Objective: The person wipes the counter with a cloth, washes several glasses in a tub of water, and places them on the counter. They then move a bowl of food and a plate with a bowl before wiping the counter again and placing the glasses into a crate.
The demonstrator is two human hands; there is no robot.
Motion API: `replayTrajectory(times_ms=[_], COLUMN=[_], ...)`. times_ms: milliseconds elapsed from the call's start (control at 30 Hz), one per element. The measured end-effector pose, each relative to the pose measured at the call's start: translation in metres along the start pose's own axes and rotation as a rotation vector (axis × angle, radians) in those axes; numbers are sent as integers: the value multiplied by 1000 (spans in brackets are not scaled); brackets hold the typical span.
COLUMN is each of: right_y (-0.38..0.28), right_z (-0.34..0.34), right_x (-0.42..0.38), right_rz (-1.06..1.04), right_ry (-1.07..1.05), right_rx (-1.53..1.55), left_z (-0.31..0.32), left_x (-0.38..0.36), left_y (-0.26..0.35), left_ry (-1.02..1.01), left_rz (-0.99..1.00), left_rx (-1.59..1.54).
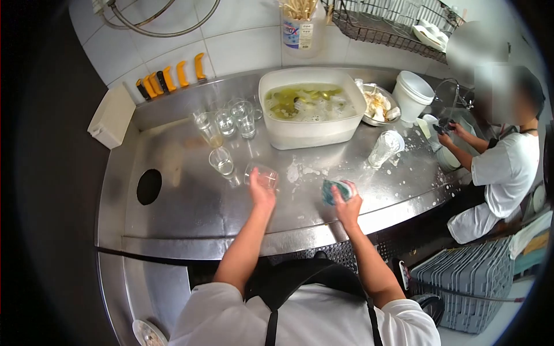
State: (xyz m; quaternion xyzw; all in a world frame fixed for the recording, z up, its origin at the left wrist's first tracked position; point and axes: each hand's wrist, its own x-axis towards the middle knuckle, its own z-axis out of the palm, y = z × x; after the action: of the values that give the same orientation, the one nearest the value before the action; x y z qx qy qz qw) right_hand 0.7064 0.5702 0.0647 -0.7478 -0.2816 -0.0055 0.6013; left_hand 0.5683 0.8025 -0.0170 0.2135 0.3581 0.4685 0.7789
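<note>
My left hand (261, 189) grips a see-through drinking glass (266, 176), tilted on its side just above the steel counter (179, 202). In my right hand (347, 209) is a green scouring pad (331, 191), with white suds around the fingers. A single glass (221, 161) stands to the left of my left hand. Behind it, several more glasses (226, 122) are grouped together. A foamy glass (386, 149) sits on the counter, up and to the right of my right hand. The pad and the held glass are apart.
A white tub (311, 134) of greenish, foamy water stands at the back, beside a metal bowl (385, 119) and white bucket (413, 92). Knives (164, 79) line the wall. The counter has a round hole (149, 187). A co-worker (508, 155) stands at the right sink.
</note>
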Motion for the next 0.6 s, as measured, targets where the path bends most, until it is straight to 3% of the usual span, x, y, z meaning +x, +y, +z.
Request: replayTrajectory(times_ms=[67,133,167,267,367,467,500,600], right_y=[-8,-23,-45,-39,-25,-5,-7,-24], right_z=[31,63,73,77,67,75,78,82], right_x=[-9,-21,-24,5,30,12,13,9], right_rz=[-48,-312,-347,-16,240,60,150,363], right_ry=[-95,-278,-180,-415,-939,-912,-839,-632], right_rx=[54,-89,-181,-202,-436,-209,-184,-152], left_z=[39,41,29,20,19,44,45,42], left_x=[-61,-76,-71,-79,-73,-98,-96,-87], left_y=[12,-9,-28,-15,-6,7,-1,-33], left_ry=[19,-235,-284,-519,-712,-744,-745,-543], left_rz=[-376,-428,-547,-611,54,561,760,926], left_rx=[-256,-72,-77,365,1155,1436,1394,1632])
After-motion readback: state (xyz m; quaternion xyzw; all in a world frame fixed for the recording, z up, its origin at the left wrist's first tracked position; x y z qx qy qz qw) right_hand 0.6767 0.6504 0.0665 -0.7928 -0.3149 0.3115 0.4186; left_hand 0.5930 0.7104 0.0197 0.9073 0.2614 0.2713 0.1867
